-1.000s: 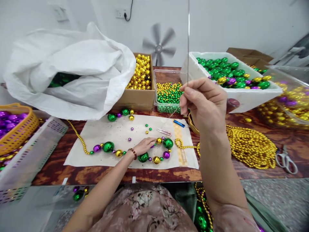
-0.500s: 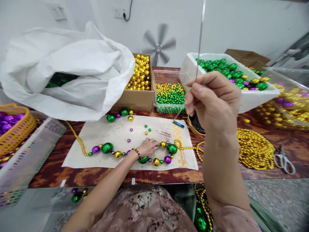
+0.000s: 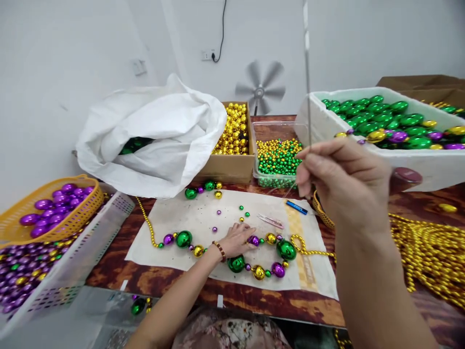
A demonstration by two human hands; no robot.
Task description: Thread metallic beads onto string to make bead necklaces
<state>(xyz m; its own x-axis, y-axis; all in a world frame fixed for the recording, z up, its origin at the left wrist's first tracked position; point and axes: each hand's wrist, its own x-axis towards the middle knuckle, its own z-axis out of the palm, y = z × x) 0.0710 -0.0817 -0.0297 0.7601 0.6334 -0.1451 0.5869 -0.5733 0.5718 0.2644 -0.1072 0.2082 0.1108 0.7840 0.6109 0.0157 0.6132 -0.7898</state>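
Observation:
My right hand [image 3: 337,177] is raised close to the camera, thumb and fingers pinched on a long thin needle [image 3: 308,87] that points straight up. A faint thread seems to run down from the hand. On the white cloth [image 3: 163,218], my left hand [image 3: 238,241] rests with fingers stretched over a strand of green, gold and purple beads. A purple bead [image 3: 253,240] shows at its fingertips; part of the strand is hidden beneath the hand. Large green beads [image 3: 286,250] and gold beads [image 3: 258,272] form a curve, joined to a gold bead chain [image 3: 316,252].
Small snips [image 3: 271,221] and a blue cutter [image 3: 297,207] lie on the cloth. Behind are a white sack [image 3: 156,131], a box of gold beads [image 3: 225,167], a clear tub [image 3: 278,182] and a foam box [image 3: 428,157]. A yellow basket [image 3: 98,203] stands left; gold chains [image 3: 425,247] lie right.
The view has shifted, so the table sits lower and further right. The purple bead by my left fingertips now shows. My right hand still holds the needle upright.

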